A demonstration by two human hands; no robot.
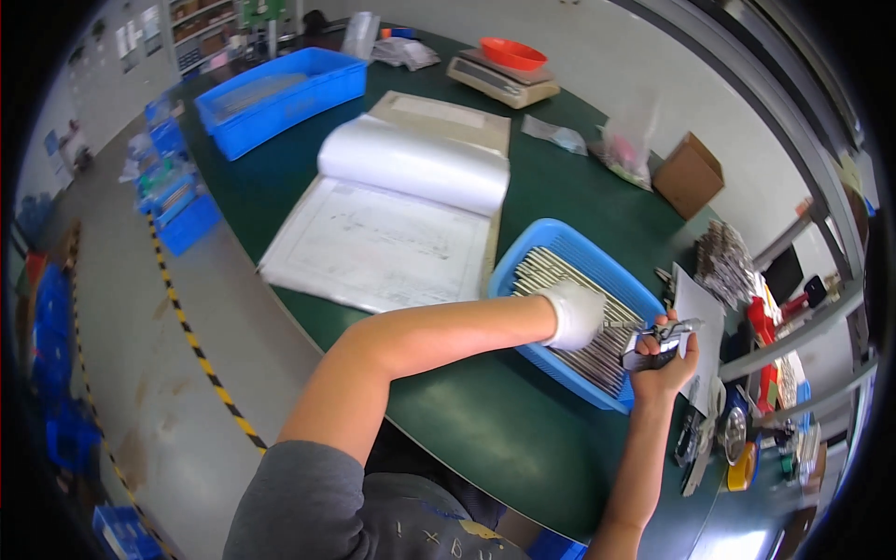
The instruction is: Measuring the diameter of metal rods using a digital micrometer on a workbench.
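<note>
My right hand [665,371], bare, is closed around a silver micrometer [658,343] above the right side of a blue plastic basket [642,291]. My left hand [577,315] wears a white glove and reaches across the basket. From its fingertips a thin metal rod [618,325] points to the micrometer's jaws; the glove's back hides most of the grip. Whether the rod touches the jaws is too small to tell. Many similar metal rods [551,269] lie side by side in the basket, under both hands.
Left of the basket lies a large drawing pad [373,247] with its top sheet curled back. Farther off are a blue bin [289,103], a scale [504,82] with a red dish, and a cardboard box [689,175]. Calipers [698,448] and yellow tape [742,469] lie at right.
</note>
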